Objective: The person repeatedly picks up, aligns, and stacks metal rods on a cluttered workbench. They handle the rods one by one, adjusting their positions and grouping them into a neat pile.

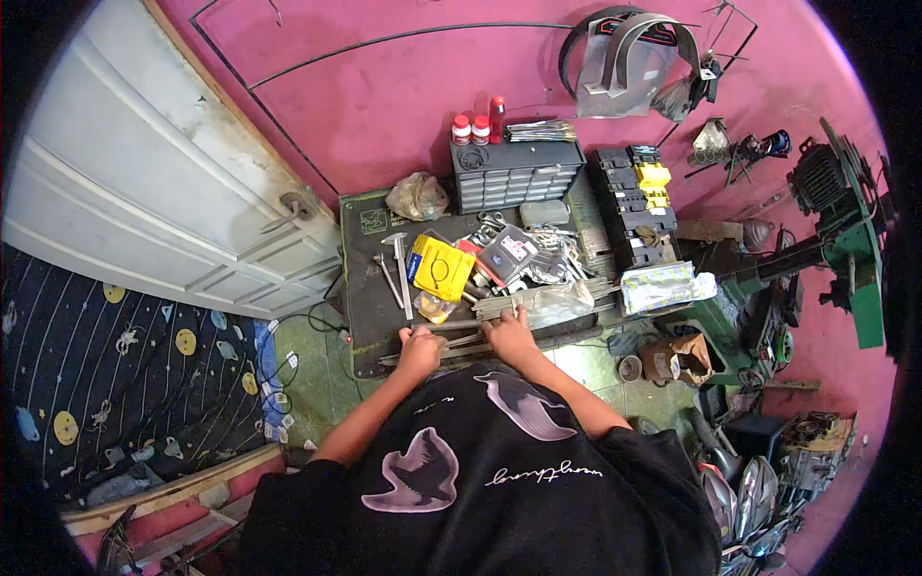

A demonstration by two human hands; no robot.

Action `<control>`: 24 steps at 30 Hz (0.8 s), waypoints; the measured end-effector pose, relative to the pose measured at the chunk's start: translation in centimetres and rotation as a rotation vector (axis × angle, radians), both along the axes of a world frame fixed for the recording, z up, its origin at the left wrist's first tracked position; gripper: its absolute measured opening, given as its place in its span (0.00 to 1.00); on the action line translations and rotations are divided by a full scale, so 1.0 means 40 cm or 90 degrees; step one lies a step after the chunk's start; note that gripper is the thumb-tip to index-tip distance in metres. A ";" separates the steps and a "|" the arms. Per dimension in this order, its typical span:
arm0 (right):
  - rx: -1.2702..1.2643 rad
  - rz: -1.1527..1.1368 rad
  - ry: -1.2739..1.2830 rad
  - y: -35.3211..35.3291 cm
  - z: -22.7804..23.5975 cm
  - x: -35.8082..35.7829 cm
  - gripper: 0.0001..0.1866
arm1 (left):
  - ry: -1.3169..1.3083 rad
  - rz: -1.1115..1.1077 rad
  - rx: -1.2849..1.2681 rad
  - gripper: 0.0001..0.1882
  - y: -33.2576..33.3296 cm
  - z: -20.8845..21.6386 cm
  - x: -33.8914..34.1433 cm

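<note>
At the near edge of a dark work table, my left hand is closed with its fingers curled at one end of a thin metal rod. To its right, my right hand is closed too, its fingers at the rod's other end. More thin rods lie beneath and between the hands. Just beyond my right hand rests a bundle of grey rods, partly in a clear plastic bag. A caliper and a yellow packet lie beyond my left hand.
Wrenches and other metal tools are heaped around a dark case. Behind them stands a small-drawer cabinet with red bottles on top. A black rack with yellow parts and a green machine stand right; a white door is left.
</note>
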State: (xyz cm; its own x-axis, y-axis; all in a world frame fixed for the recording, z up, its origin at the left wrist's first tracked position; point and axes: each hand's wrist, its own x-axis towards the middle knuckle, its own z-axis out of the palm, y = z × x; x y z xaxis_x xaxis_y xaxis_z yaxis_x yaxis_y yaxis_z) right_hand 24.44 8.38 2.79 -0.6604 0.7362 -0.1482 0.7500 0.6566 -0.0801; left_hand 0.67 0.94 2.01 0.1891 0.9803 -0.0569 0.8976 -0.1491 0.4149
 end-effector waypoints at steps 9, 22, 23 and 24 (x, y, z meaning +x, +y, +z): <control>-0.298 -0.073 0.462 0.091 0.452 0.081 0.15 | -0.224 0.054 0.075 0.07 0.037 0.098 -0.045; -0.084 0.067 0.498 -0.002 0.545 -0.071 0.18 | -0.427 -0.008 0.127 0.15 0.065 0.070 0.043; -0.069 0.091 0.477 -0.008 0.547 -0.074 0.16 | -0.453 0.009 0.102 0.15 0.062 0.060 0.044; -0.057 0.109 0.464 -0.011 0.545 -0.078 0.13 | -0.479 0.026 0.077 0.15 0.058 0.051 0.045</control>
